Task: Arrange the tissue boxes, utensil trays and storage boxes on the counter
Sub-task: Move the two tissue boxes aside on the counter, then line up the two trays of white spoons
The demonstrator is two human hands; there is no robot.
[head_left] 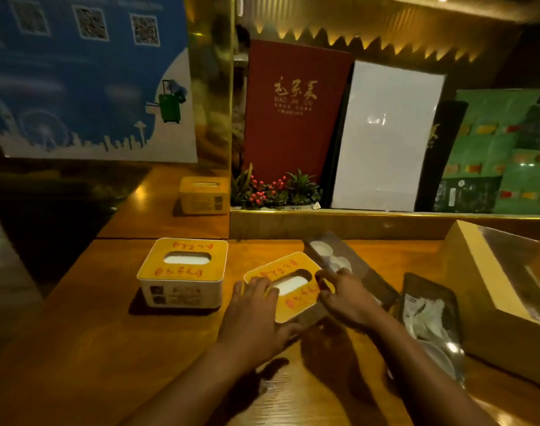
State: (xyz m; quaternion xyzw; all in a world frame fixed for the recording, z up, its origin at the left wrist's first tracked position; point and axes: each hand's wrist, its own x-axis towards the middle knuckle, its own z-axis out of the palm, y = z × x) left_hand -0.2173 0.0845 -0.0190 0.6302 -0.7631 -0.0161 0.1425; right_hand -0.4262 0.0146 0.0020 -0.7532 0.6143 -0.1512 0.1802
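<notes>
A yellow-topped tissue box [288, 273] sits turned at an angle in the middle of the wooden counter [93, 333]. My left hand [256, 315] grips its near left side and my right hand [345, 296] grips its right side. A second tissue box [182, 272] of the same kind stands squarely to the left, a short gap away. A third tissue box [204, 195] stands farther back on the counter's rear section. Right of my hands lie two dark utensil trays: one tray [333, 253] behind the held box, another tray [428, 315] with wrapped cutlery.
A large tan storage box [483, 278] with a clear lid fills the right edge. Behind a raised ledge stand a red menu [293, 112], a white board [385, 136], green packets [496, 155] and a small plant with red berries [275, 189]. A blue poster [78, 75] leans at back left.
</notes>
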